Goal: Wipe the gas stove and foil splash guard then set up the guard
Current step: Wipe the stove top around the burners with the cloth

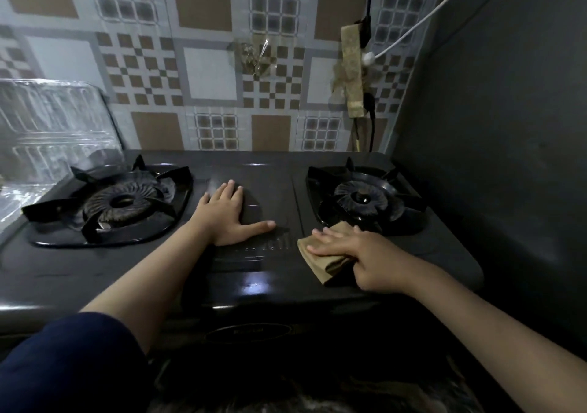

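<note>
pressing folded tan cloth (320, 255) flat on glossy black stove (273, 282), right hand (362, 257).

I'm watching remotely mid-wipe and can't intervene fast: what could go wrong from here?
1. The folded tan cloth under the right hand lies beside the right burner's black pan support and may snag on its prongs.
2. The crinkled foil splash guard leaning at far left could tip if the black gas stove is jolted.
</note>
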A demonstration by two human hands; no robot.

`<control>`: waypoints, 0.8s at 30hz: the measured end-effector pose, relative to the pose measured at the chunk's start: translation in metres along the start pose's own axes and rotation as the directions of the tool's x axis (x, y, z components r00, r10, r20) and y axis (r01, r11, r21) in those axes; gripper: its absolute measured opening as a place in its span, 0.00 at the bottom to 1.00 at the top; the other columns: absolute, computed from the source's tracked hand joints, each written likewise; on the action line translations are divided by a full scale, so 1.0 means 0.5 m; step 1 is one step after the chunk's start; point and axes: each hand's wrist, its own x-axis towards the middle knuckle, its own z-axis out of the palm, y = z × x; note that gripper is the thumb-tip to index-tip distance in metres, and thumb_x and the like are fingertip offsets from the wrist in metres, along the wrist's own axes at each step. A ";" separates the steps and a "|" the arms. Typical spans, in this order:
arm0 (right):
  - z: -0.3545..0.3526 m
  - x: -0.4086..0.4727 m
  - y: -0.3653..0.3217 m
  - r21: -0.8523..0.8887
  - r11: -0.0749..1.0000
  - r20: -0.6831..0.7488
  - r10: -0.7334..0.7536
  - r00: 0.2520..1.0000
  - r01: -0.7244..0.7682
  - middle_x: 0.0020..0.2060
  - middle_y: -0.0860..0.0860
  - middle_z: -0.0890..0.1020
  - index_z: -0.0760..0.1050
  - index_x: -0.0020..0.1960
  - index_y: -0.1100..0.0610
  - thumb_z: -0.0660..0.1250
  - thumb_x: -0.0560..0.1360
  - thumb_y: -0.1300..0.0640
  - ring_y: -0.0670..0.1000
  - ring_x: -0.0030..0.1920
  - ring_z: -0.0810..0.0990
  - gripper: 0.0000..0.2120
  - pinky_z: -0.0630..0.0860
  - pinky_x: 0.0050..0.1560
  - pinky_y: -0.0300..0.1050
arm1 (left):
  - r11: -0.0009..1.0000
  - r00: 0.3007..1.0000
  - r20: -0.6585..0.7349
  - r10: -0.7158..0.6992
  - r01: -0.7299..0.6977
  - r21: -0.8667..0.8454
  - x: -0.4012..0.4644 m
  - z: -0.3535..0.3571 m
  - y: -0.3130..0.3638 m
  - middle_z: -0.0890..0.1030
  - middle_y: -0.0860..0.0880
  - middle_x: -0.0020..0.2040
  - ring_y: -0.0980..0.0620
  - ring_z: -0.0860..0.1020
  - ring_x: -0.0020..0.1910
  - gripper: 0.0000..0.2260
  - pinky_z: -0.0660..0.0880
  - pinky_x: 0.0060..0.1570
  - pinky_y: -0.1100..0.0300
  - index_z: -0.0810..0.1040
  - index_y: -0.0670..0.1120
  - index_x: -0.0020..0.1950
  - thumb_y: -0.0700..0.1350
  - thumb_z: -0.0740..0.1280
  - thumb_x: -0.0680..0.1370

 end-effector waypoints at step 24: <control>-0.228 -0.105 0.186 0.532 0.846 -0.333 0.233 0.914 -0.021 0.44 0.44 0.80 0.74 0.55 0.48 0.62 0.73 0.76 0.48 0.50 0.79 0.24 0.75 0.51 0.40 | 0.998 0.998 -0.039 -0.039 0.037 -0.055 0.046 -0.008 0.145 0.46 0.47 0.80 0.50 0.45 0.78 0.47 0.40 0.73 0.39 0.51 0.47 0.79 0.74 0.56 0.70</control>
